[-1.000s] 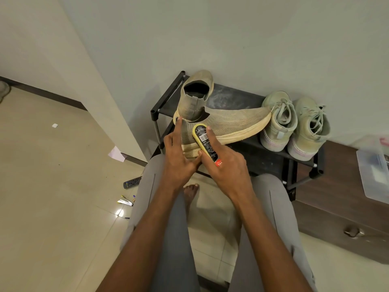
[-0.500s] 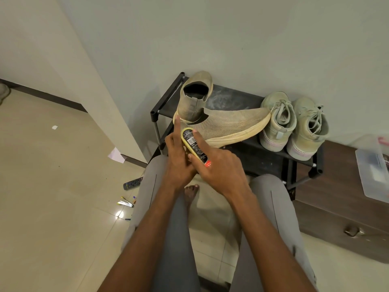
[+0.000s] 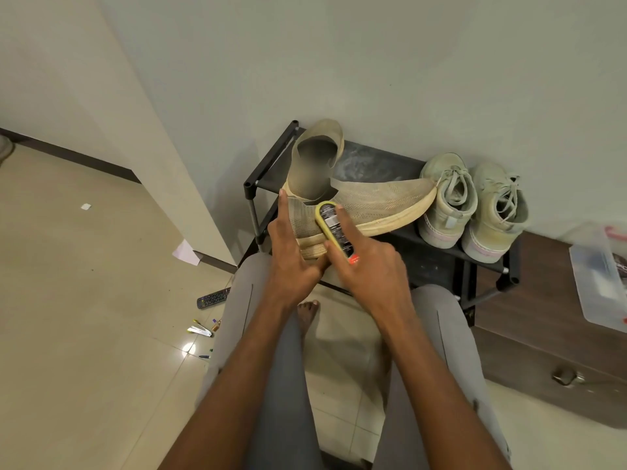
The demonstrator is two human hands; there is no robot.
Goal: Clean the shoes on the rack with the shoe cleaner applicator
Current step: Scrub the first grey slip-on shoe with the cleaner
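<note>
— Item one: knit slip-on shoe (image 3: pixel 373 205), lying on its side on the top shelf of the black rack (image 3: pixel 268 157). Long axis runs left to right, toe toward the laced pair, heel at the rack's front left corner, sole edge turned toward the seated person.

— Hands?

— Left hand (image 3: pixel 288 256): fingers spread and mostly straight, pressed flat against the heel end, forefinger pointing up along the collar. It steadies rather than grips. Right hand (image 3: pixel 369 269): grasping the shoe cleaner applicator (image 3: pixel 334 228), forefinger laid along its far edge, thumb on the near edge. The applicator's long axis slants up and to the left, its upper end on the knit just beside the left hand.

— So which way does the work lie?

— My judgement: toward the toe, to the right of both hands, along the shoe's length. The right hand is the nearer one for that stretch and already carries the tool.

— Room?

— Second slip-on (image 3: pixel 317 157) stands upright behind the heel, touching it. Laced sneakers (image 3: pixel 471 205) sit at the toe, the nearer one touching or almost touching it; I cannot tell which. Wall close behind. Open space lies only toward the person's knees, off the rack's front edge.

— Risk?

— A long stroke could nudge the toe into the sneakers.
</note>
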